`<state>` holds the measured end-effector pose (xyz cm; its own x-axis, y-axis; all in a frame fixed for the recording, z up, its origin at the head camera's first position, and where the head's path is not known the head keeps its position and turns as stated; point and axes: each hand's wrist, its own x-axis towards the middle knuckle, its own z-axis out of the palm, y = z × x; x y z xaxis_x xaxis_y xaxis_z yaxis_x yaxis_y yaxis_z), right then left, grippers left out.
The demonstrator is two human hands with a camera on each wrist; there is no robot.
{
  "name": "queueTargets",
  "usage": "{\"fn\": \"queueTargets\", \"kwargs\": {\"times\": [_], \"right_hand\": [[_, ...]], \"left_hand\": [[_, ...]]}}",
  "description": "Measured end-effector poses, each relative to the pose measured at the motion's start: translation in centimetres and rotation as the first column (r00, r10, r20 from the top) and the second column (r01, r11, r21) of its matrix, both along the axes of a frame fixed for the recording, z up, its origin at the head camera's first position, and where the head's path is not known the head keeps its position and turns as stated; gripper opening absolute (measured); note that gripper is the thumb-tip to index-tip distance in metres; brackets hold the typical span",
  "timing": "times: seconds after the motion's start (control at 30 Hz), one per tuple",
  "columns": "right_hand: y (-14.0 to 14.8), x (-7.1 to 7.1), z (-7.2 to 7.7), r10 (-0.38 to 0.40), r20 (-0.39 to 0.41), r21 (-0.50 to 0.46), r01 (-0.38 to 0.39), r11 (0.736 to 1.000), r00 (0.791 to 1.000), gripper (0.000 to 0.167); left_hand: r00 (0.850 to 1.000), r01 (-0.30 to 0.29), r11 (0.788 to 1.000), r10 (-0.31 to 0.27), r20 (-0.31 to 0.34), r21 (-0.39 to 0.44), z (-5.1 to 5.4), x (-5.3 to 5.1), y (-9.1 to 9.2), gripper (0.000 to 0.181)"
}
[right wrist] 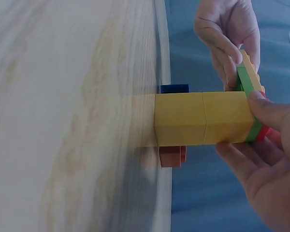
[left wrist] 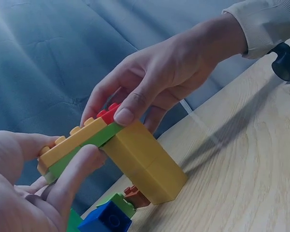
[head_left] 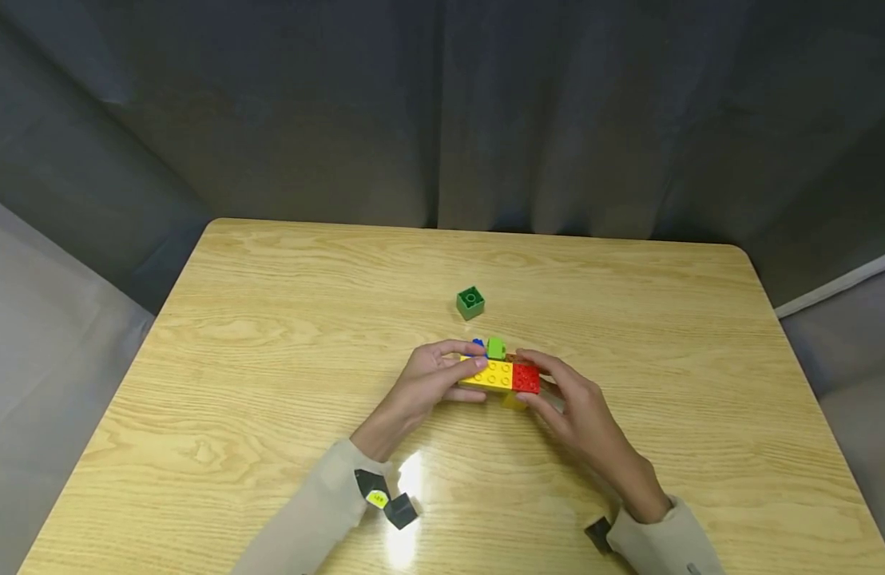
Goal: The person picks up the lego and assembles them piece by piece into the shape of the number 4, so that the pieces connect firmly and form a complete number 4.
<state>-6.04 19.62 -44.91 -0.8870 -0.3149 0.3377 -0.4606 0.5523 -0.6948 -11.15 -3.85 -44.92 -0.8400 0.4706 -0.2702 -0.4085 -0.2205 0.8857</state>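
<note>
A long yellow brick and a red brick lie end to end on a green layer, which rests on a column of two stacked yellow bricks standing on the table. My left hand pinches the overhanging end, thumb on the yellow studs and fingers beneath the green layer. At the column end, my right hand grips the top around the red brick. Close behind the column lie a blue brick, a lime green brick and a reddish-brown brick, partly hidden.
Farther back on the wooden table, a dark green brick lies with its hollow underside up. Dark curtains hang behind the table's far edge. Black devices are strapped at both sleeves.
</note>
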Motion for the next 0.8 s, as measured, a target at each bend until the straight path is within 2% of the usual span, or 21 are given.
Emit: {"fn": "queueTargets", "kwargs": {"times": [0.23,0.37,0.47,0.53,0.67,0.8], "right_hand": [[0.0,0.1,-0.1,-0.006,0.007,-0.022,0.006,1.0,1.0,0.053],[0.0,0.2,-0.3,-0.001,0.004,-0.024,0.001,1.0,1.0,0.053],[-0.1,0.2,-0.5,0.009,0.017,-0.034,-0.009,0.999,1.0,0.055],[-0.1,0.3,-0.6,0.014,0.037,-0.039,-0.013,0.999,0.999,0.055],[-0.2,0.5,-0.5,0.017,0.101,-0.032,-0.014,0.999,0.995,0.055],[-0.2,0.7,-0.5,0.029,0.189,-0.004,-0.029,1.0,0.981,0.058]], "left_hand": [[1.0,-0.002,1.0,0.002,0.012,0.003,-0.1,0.3,0.0,0.033],[0.999,0.053,0.998,-0.053,0.005,0.019,-0.4,0.5,-0.1,0.041],[0.993,0.11,0.994,-0.11,-0.054,0.006,-0.7,0.8,-0.2,0.045],[0.985,0.132,0.991,-0.135,-0.109,-0.035,-0.9,0.9,-0.4,0.044],[0.967,0.145,0.982,-0.167,-0.194,-0.124,-1.2,0.9,-0.9,0.045],[0.953,0.156,0.974,-0.192,-0.233,-0.165,-1.3,1.0,-1.5,0.047]]}}
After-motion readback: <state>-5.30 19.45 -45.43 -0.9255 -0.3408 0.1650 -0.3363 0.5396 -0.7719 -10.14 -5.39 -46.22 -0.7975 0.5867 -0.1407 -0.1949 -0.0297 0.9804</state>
